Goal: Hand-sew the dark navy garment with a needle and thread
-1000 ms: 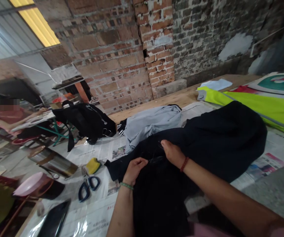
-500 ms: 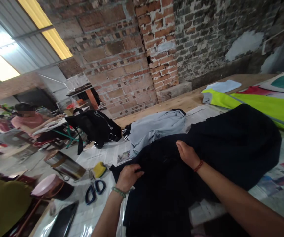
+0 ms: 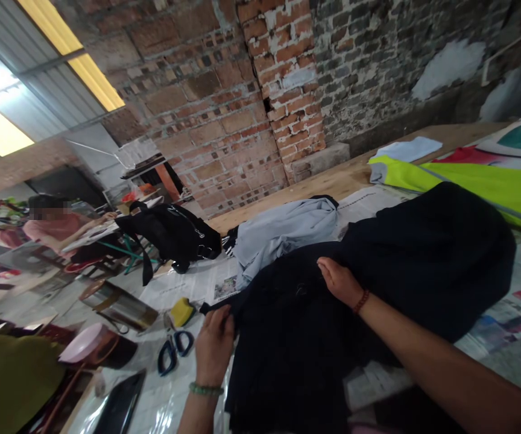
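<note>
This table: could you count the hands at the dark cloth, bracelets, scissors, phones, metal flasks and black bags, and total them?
Hands: 2, left hand and right hand, both at the dark cloth
Bracelets: 2, green bracelet and red bracelet
Scissors: 1 pair
Phone: 1
Metal flask: 1
Black bag: 1
Total: 8
</note>
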Motion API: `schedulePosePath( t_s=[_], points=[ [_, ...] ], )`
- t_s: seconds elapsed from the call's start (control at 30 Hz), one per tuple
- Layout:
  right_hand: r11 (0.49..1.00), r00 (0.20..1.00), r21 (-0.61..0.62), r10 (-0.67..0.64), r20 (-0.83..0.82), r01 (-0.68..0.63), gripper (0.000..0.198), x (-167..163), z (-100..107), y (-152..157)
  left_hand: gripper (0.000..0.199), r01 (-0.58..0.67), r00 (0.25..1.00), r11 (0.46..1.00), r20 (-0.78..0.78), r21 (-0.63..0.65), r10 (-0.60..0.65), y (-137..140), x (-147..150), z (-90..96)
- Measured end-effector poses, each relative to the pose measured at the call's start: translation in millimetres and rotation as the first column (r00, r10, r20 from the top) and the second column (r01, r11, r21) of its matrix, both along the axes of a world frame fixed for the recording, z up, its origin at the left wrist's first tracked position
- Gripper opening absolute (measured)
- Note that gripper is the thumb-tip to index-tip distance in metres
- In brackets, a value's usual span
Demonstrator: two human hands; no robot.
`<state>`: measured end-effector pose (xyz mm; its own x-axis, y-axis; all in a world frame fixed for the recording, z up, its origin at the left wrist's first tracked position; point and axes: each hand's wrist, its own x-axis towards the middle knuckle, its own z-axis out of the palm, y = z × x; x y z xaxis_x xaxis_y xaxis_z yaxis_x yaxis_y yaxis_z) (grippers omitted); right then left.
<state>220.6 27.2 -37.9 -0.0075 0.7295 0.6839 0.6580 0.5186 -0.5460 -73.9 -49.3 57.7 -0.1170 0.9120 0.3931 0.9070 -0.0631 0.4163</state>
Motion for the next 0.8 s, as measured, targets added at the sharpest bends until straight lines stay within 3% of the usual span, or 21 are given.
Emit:
schedulePosePath(
  t_s=[0.13, 0.3, 0.4, 0.53, 0.67, 0.8],
  points=[
    [1.0, 1.0, 0.026, -0.016, 0.005, 0.016, 0.023, -1, -1, -1, 0.02, 0.291, 0.944, 0.956, 0.178, -0.041, -0.279, 24, 44, -0.2],
    [0.999, 0.999, 0.038, -0.038, -0.005, 0.038, 0.024, -1, -3, -1, 0.03, 0.541, 0.831, 0.807, 0.295, -0.236, -0.471, 55, 86, -19.3],
    [0.999, 0.999, 0.038, -0.037, 0.001, 0.037, 0.024, -1, -3, -1, 0.033, 0.538, 0.839, 0.787, 0.283, -0.301, -0.466, 61, 92, -28.7],
    [0.998, 0.998, 0.021, -0.061, -0.001, 0.061, 0.025, -1, -2, 0, 0.02, 0.509, 0.858, 0.786, 0.277, -0.351, -0.432, 56, 80, -33.6],
    [0.997, 0.997, -0.008, -0.073, -0.009, 0.073, 0.025, -2, -2, 0, 0.018, 0.519, 0.816, 0.787, 0.467, -0.333, -0.341, 45, 65, -37.0],
    [0.993, 0.986, -0.064, -0.105, -0.131, 0.097, 0.024, 0, 10, -3, 0.023, 0.549, 0.713, 0.77, 0.663, -0.325, -0.229, 43, 59, -44.0]
  ],
)
